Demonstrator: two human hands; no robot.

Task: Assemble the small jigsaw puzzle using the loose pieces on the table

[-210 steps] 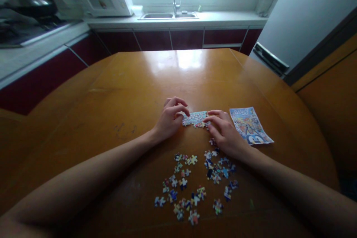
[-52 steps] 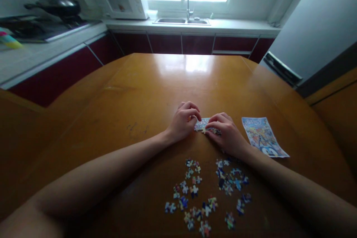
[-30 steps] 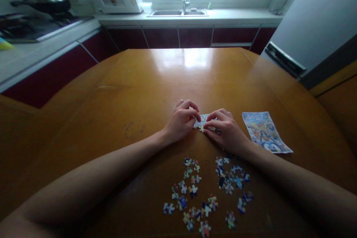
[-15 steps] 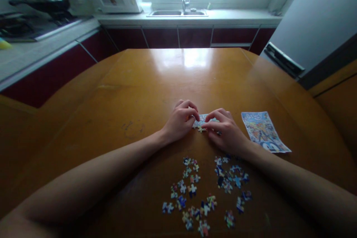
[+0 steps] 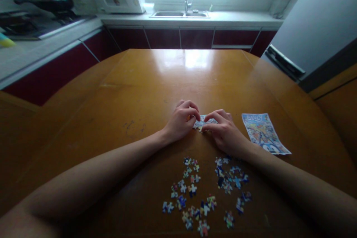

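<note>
Two bare hands lean over a small joined section of jigsaw [image 5: 202, 122] lying flat on a wooden table [image 5: 156, 85], well apart from its far edge, as I follow along remotely through the head camera. The left hand [image 5: 182, 122] curls at the section's left end, forefinger bent; whether it pinches the cardboard, I cannot tell. The right hand [image 5: 225, 131] arches over the section's right end, thumb and forefinger apart, the thumb near a pale piece at the side nearest the wearer; from here I cannot tell if it grips anything. By my reading the work is in its early stage: one patch, mostly light blue, is together, its full extent hidden by the fingers. Much is left. A left-hand scatter of loose pieces [image 5: 192, 189] and a right-hand cluster [image 5: 237, 182] lie between the section and the table's near side, none of them visibly linked into a large block. Toward the table's right edge, just beside the right hand, lies a printed picture sheet [image 5: 263, 132], slightly askew.
</note>
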